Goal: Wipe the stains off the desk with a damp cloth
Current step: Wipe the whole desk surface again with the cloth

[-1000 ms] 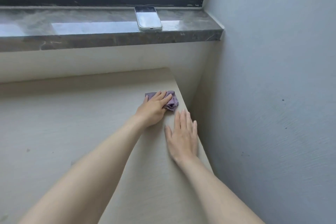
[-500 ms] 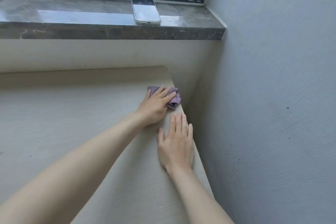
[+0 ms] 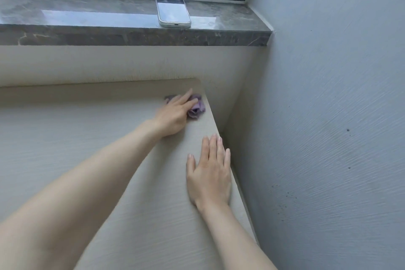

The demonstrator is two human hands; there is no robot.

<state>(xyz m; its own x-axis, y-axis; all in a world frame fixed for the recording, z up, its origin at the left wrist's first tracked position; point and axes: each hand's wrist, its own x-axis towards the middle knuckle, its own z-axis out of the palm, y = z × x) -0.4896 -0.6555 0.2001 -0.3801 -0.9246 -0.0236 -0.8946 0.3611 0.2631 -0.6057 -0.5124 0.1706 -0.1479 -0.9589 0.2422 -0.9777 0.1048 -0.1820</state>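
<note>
Head view: the desk shows no stain I can make out near the hands. The right hand stays flat by the right edge, fingers straight, holding nothing. The left hand has slid toward the far right corner, its nearly straight fingers pressing the cloth down; that corner is probably the current patch.

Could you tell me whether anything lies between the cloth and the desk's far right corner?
Nothing visible does. The left hand presses the cloth just short of that corner; the right hand lies flat behind.
</note>
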